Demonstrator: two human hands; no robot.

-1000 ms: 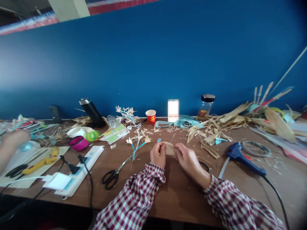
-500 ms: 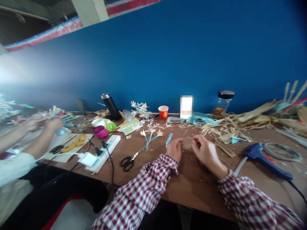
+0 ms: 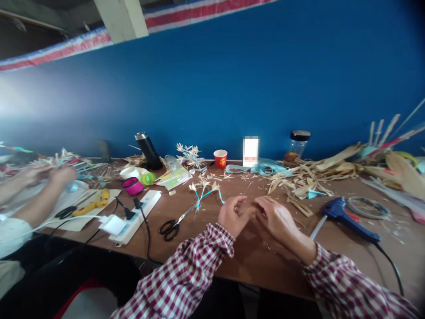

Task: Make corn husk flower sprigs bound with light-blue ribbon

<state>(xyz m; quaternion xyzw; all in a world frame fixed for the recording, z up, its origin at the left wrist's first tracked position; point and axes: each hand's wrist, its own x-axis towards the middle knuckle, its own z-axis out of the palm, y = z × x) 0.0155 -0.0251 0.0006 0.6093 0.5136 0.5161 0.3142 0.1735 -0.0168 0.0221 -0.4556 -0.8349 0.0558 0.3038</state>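
Closer together now, left hand (image 3: 234,216) and right hand (image 3: 278,221) curl their fingers, grip unclear; lidded jar (image 3: 298,146) holds brownish contents (image 3: 291,157).

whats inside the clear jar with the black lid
The clear jar has orange-brown contents low down, too small to identify. Anything behind them is covered, and the black lid hides the view in from above.

matt black flask (image 3: 148,151), glossy blue glue gun (image 3: 351,219), brown wood-look table (image 3: 275,270)
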